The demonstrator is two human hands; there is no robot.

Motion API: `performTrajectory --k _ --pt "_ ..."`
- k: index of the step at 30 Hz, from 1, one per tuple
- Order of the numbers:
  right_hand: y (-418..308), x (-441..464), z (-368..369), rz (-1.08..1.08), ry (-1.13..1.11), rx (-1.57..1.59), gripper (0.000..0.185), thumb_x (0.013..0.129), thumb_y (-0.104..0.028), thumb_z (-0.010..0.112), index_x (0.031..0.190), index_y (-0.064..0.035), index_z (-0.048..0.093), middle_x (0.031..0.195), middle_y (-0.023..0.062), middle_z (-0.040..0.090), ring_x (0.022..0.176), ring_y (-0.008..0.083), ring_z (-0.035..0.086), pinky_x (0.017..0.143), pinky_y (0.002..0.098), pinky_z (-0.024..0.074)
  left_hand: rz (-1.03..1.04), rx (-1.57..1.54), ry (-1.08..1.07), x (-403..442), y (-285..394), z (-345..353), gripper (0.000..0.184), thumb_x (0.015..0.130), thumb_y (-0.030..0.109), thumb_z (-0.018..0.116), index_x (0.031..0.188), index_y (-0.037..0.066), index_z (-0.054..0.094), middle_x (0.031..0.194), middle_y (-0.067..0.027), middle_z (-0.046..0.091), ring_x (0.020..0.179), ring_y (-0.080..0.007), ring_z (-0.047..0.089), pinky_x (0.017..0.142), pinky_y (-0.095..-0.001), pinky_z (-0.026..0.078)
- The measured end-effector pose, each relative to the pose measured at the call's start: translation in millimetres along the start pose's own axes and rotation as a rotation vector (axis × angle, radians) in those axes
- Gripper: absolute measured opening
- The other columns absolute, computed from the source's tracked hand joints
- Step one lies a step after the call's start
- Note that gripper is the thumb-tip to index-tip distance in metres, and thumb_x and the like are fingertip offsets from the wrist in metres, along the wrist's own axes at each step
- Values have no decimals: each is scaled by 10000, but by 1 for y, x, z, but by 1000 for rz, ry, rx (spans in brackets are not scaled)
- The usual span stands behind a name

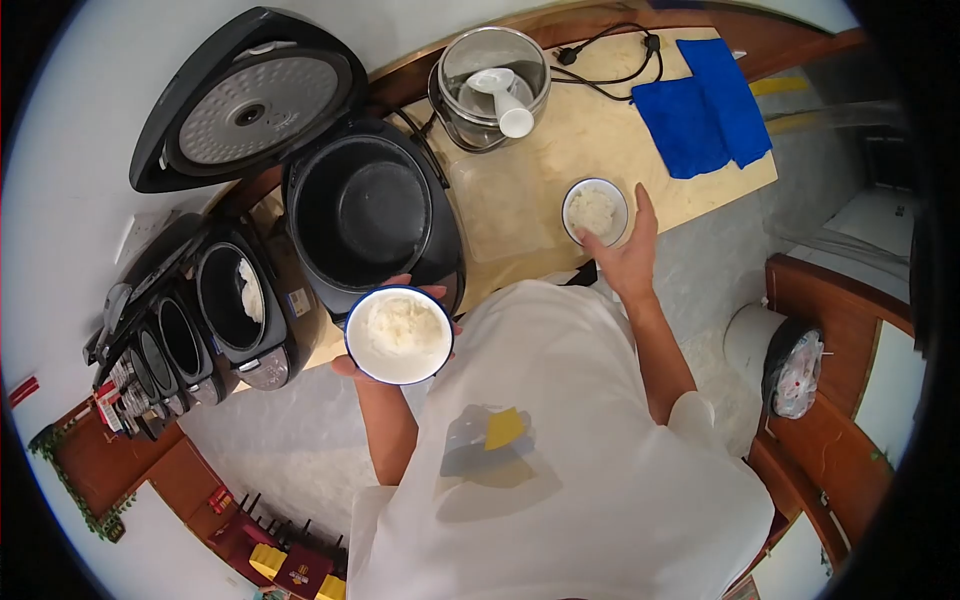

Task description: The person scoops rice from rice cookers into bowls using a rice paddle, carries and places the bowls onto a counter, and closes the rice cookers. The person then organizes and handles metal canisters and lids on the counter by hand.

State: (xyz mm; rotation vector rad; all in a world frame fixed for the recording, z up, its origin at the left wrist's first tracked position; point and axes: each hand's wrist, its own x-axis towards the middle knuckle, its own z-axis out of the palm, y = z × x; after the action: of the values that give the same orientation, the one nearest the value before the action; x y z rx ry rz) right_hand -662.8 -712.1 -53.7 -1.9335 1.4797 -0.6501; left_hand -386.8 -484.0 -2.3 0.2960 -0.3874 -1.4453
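My left hand [385, 392] is closed around a white enamel bowl [398, 335] with a blue rim and cooked rice in its bottom. Fingertips show past its far edge, the palm hidden beneath. My right hand [628, 262] is at a second, smaller-looking bowl [595, 210] of rice over the wooden table. Its thumb overlaps that bowl's near rim, while the forefinger stretches out to the right, apart from the wall. Beside the left hand stands a large rice cooker [365, 205], lid up, with a dark inner pot holding no visible rice.
A metal pot [495, 75] with a white rice scoop [505, 100] stands at the back. A translucent tray [495, 205], blue cloths [700, 110] and a black cable [625, 75] lie on the table [560, 150]. Several more cookers [235, 300] line the left; a bin [760, 335] stands right.
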Motion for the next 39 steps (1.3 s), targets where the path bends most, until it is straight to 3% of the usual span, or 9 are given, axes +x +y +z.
performTrajectory --k 1,4,17,26,39 --pt "10 -1 7 -46 -49 -31 1168 676 -334 933 1549 38 252 1586 299 285 1457 432 297 1196 496 278 -9 6 6 0 1 0 1345 677 815 735 1583 9 153 1536 -353 323 1206 -575 558 850 -643 590" --pt "14 -2 20 -71 -102 -95 1196 675 -354 928 1557 34 220 1596 293 274 1465 436 282 1208 494 260 -4 25 -16 0 1 -3 1339 678 810 739 1583 10 160 1535 -349 330 1211 -575 557 858 -644 586" --pt "29 15 43 -205 -91 -237 1122 666 -322 916 1517 52 289 1565 289 328 1428 446 319 1192 504 280 -14 20 109 -9 0 -1 1363 639 760 806 1585 19 165 1531 -375 320 1197 -621 536 885 -690 552" --pt "16 21 55 -197 -72 -221 1112 666 -318 922 1516 28 296 1564 252 336 1400 426 337 1179 482 304 -13 150 108 -3 3 5 1378 642 867 705 1559 -27 198 1475 -379 409 1147 -559 611 888 -627 578" --pt "15 23 55 -166 -78 -251 1111 659 -318 921 1511 37 302 1560 249 341 1393 430 345 1174 479 315 -11 76 40 -1 1 1 1332 645 796 777 1576 21 223 1502 -355 394 1184 -557 590 875 -625 575"
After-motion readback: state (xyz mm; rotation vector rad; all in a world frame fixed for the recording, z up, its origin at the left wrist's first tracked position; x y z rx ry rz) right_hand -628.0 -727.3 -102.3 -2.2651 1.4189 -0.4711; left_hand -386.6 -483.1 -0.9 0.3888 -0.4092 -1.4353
